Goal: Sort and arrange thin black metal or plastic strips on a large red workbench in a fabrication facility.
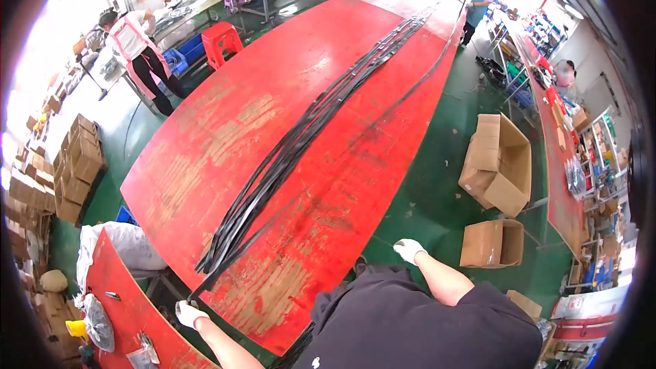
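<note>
Under the fingertips of the left hand [190, 314], gloved in white, lies the near end of a black strip [199, 290], and the fingers are clamped on it. Beyond them, the rest of the black strips [290, 154] run away lengthwise in a loose bundle along the red table [287, 61]. Its top is scuffed ahead of the fingers, with worn tan patches showing through the red. The right hand [410, 251], also in a white glove, hangs just beyond the table's right edge, well apart from the bundle; whether its fingers are together or apart I cannot tell.

Left of the left fingers is a smaller red table [137, 314] bearing a clear bag [100, 326], with a pale sack [126, 246] behind it. To the right of the right fingers, an open cardboard box [482, 251] sits on the green floor [424, 191], a larger open carton [486, 150] beyond it. Farther ahead on the left stand stacked boxes [80, 164], a person in a pink apron [130, 37] and a red stool [222, 44]. Farthest from the fingers, a person in a blue top [481, 5] stands beside the table's far end.
</note>
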`<state>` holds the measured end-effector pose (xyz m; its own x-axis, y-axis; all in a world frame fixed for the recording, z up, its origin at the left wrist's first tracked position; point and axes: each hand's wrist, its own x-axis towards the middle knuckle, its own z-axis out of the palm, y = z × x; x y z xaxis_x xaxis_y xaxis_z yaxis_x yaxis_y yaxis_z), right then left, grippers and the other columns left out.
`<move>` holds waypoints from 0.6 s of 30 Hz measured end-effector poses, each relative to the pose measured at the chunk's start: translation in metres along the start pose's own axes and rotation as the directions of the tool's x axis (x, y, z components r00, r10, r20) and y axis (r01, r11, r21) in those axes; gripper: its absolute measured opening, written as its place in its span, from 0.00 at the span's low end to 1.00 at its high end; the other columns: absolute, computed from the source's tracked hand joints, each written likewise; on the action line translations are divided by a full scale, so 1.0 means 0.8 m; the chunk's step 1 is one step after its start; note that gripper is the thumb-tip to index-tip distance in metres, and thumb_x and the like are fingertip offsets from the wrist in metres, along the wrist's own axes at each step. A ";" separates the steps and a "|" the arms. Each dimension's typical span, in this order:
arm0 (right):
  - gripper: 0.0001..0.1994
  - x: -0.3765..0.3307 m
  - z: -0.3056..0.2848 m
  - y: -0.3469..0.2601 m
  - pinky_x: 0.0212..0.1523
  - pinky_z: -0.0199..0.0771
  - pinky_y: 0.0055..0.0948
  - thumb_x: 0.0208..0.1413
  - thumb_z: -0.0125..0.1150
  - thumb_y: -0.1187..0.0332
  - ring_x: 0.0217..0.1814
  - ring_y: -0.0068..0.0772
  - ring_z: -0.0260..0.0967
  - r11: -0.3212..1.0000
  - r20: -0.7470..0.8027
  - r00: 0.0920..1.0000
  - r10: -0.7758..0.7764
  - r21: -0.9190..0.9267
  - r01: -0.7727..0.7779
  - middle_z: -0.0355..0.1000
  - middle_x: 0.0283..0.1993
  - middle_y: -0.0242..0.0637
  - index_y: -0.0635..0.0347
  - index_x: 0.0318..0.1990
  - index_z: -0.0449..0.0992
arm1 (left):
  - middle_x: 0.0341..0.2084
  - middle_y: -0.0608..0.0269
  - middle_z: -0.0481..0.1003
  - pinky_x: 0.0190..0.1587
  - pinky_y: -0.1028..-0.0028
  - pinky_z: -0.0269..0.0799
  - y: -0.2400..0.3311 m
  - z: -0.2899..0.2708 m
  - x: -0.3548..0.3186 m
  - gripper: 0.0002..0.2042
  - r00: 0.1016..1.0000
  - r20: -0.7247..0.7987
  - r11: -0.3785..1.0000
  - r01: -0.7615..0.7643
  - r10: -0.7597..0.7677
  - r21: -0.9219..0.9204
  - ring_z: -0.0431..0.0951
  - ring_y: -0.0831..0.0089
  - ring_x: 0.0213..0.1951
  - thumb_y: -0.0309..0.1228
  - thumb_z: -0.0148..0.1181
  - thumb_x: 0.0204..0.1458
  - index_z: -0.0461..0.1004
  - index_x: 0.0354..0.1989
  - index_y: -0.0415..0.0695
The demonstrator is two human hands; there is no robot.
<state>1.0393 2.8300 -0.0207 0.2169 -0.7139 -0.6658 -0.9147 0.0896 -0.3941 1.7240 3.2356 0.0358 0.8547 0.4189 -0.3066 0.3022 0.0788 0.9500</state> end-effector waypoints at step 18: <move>0.22 -0.012 -0.002 0.003 0.48 0.81 0.39 0.67 0.60 0.54 0.42 0.36 0.80 0.999 -0.051 0.999 0.001 -0.040 -0.003 0.85 0.51 0.41 0.57 0.61 0.83 | 0.28 0.61 0.80 0.29 0.65 0.72 -0.005 0.097 0.075 0.08 0.990 0.128 0.953 -0.097 0.063 0.286 0.78 0.70 0.29 0.29 0.59 0.56 0.82 0.33 0.38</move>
<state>1.0347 2.8364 -0.0142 0.1986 -0.7481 -0.6332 -0.9283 0.0636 -0.3664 1.8073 3.1901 0.0093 0.9189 0.3041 -0.2513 0.3254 -0.2243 0.9186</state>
